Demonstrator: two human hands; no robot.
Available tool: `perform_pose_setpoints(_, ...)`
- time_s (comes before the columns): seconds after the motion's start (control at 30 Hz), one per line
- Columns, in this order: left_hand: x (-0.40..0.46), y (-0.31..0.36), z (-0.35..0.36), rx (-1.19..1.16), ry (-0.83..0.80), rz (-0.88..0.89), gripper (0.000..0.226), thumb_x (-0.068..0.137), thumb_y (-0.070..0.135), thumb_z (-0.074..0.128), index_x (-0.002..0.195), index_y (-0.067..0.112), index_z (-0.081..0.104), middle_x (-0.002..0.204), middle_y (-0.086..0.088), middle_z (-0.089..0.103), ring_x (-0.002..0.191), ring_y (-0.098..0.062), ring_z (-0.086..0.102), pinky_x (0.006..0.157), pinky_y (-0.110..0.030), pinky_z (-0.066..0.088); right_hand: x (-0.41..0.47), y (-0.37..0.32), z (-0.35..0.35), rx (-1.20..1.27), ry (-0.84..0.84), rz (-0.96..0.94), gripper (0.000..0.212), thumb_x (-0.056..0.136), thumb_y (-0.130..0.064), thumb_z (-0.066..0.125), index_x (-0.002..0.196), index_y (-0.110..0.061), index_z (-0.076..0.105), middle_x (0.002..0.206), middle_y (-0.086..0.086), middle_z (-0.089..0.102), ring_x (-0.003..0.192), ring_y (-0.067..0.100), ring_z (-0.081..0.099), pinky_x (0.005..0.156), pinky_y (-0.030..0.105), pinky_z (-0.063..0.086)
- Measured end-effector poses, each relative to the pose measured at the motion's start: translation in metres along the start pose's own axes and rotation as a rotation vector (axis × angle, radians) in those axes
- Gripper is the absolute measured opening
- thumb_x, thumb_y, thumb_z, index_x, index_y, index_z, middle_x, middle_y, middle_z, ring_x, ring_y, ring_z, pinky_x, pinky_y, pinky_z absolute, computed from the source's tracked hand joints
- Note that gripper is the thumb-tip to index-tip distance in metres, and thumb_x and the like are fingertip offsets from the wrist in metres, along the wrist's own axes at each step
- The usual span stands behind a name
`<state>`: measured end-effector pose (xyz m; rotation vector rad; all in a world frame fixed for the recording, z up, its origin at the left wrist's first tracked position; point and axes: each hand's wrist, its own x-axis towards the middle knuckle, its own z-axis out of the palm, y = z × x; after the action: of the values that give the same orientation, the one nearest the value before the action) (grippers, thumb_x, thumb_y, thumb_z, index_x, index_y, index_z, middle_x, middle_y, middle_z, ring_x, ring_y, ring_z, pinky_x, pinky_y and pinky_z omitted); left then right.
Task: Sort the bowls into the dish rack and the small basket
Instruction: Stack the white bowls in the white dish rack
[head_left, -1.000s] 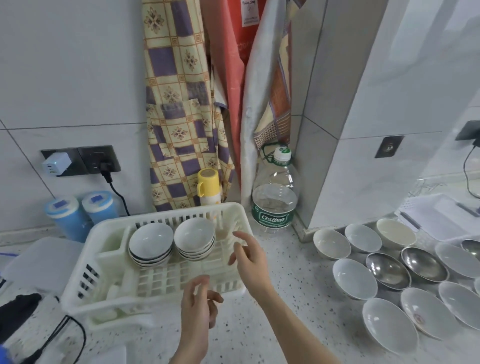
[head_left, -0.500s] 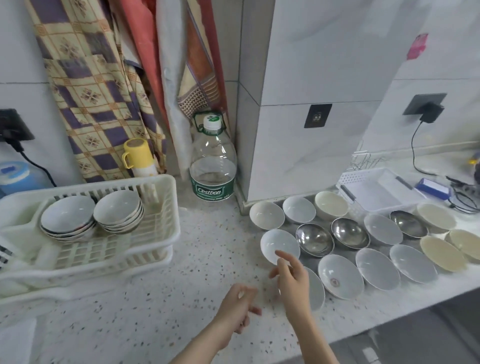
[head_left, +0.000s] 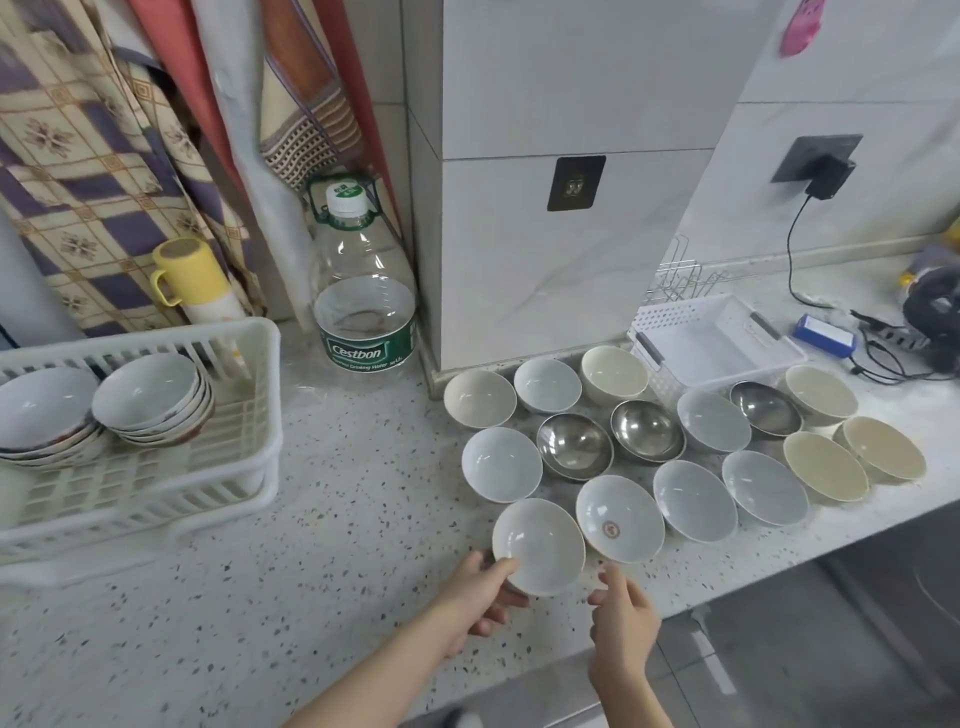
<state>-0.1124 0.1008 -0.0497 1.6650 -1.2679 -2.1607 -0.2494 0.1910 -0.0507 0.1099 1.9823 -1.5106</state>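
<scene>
Several white, cream and steel bowls lie spread over the speckled counter at the right. My left hand (head_left: 480, 592) grips the near-left rim of the closest white bowl (head_left: 540, 543), thumb on the edge. My right hand (head_left: 621, 616) hovers just right of that bowl with fingers apart, holding nothing. A white bowl with a red mark (head_left: 619, 517) sits beside it. The white dish rack (head_left: 228, 467) at the left holds two stacks of white bowls (head_left: 150, 400). The small white basket (head_left: 717, 338) stands behind the bowls at the right and looks empty.
A large water bottle (head_left: 363, 306) and a yellow-capped flask (head_left: 189, 278) stand at the back by hanging cloths. Cables, a blue box (head_left: 824, 334) and a dark device lie at the far right. The counter's front edge runs just under my right hand.
The view swung from the dish rack to the loose bowls. Both hands travelled right and down; my left hand has taken the rim of the nearest white bowl.
</scene>
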Motion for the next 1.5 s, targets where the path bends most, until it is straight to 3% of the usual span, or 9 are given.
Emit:
perform_pose_setpoints(0.27, 0.01, 0.0, 0.003, -0.05, -0.016, -0.014, 0.016, 0.092, 0.012, 0.051, 0.107, 0.02, 0.05, 0.074, -0.011, 0.076, 0.041, -0.009, 0.044, 0.036, -0.018, 0.027, 0.02, -0.017, 0.007, -0.018, -0.059, 0.141, 0.03, 0.093, -0.039, 0.052, 0.112, -0.016, 0.053, 0.092, 0.005, 0.072, 0.059, 0.017, 0.04, 0.049, 0.028, 0.03)
perform_pose_setpoints(0.47, 0.008, -0.004, -0.008, -0.086, -0.017, -0.004, 0.022, 0.089, 0.009, 0.052, 0.11, 0.014, 0.053, 0.07, -0.013, 0.075, 0.039, -0.008, 0.039, 0.036, -0.018, 0.024, 0.023, -0.022, 0.013, 0.018, -0.022, 0.157, 0.021, 0.095, -0.026, 0.044, 0.112, -0.014, 0.049, 0.087, 0.001, 0.062, 0.063, 0.019, 0.046, 0.053, 0.028, 0.032)
perform_pose_setpoints(0.63, -0.005, -0.002, -0.023, -0.057, -0.042, 0.023, 0.028, 0.086, 0.01, 0.053, 0.113, 0.014, 0.058, 0.071, -0.006, 0.073, 0.039, -0.007, 0.038, 0.037, -0.018, 0.022, 0.018, -0.018, 0.015, 0.081, 0.06, 0.091, 0.019, 0.09, -0.019, 0.047, 0.099, -0.01, 0.06, 0.092, 0.01, 0.073, 0.059, 0.015, 0.042, 0.052, 0.027, 0.032)
perform_pose_setpoints(0.77, -0.02, 0.007, -0.044, -0.049, -0.115, 0.094, 0.03, 0.086, 0.012, 0.051, 0.114, 0.014, 0.061, 0.083, -0.021, 0.076, 0.04, -0.009, 0.03, 0.039, -0.019, 0.022, 0.003, -0.011, 0.016, 0.144, 0.097, 0.014, 0.011, 0.081, -0.019, 0.047, 0.08, -0.014, 0.056, 0.085, 0.011, 0.074, 0.055, 0.015, 0.033, 0.05, 0.028, 0.026)
perform_pose_setpoints(1.0, -0.049, 0.032, -0.093, -0.185, -0.152, 0.264, 0.027, 0.091, 0.008, 0.048, 0.117, 0.01, 0.057, 0.084, -0.025, 0.074, 0.038, -0.009, 0.03, 0.037, -0.019, 0.022, -0.042, -0.022, 0.039, 0.238, 0.097, -0.11, 0.015, 0.079, -0.021, 0.05, 0.088, -0.011, 0.059, 0.077, 0.009, 0.073, 0.047, 0.012, 0.025, 0.041, 0.022, 0.024)
perform_pose_setpoints(1.23, -0.102, 0.044, -0.191, -0.3, -0.162, 0.423, 0.024, 0.093, 0.008, 0.046, 0.114, 0.007, 0.057, 0.083, -0.027, 0.071, 0.039, -0.008, 0.029, 0.036, -0.018, 0.023, -0.117, -0.033, 0.1, 0.275, -0.073, -0.218, 0.008, 0.084, -0.012, 0.052, 0.084, -0.01, 0.06, 0.075, 0.012, 0.072, 0.046, 0.01, 0.026, 0.045, 0.024, 0.025)
perform_pose_setpoints(1.4, -0.136, 0.038, -0.272, -0.364, -0.026, 0.535, 0.02, 0.093, 0.008, 0.049, 0.109, 0.007, 0.06, 0.08, -0.029, 0.07, 0.037, -0.008, 0.03, 0.034, -0.016, 0.023, -0.169, -0.036, 0.156, 0.18, -0.289, -0.339, 0.01, 0.087, -0.01, 0.052, 0.079, -0.006, 0.057, 0.076, 0.017, 0.069, 0.049, 0.012, 0.027, 0.045, 0.024, 0.025)
perform_pose_setpoints(1.5, -0.152, 0.031, -0.319, -0.435, 0.095, 0.599, 0.021, 0.094, 0.007, 0.047, 0.106, 0.012, 0.063, 0.081, -0.03, 0.069, 0.035, -0.007, 0.033, 0.033, -0.016, 0.023, -0.197, -0.037, 0.188, 0.079, -0.409, -0.444, 0.016, 0.085, -0.017, 0.054, 0.071, -0.012, 0.059, 0.07, 0.01, 0.069, 0.05, 0.012, 0.033, 0.049, 0.028, 0.029)
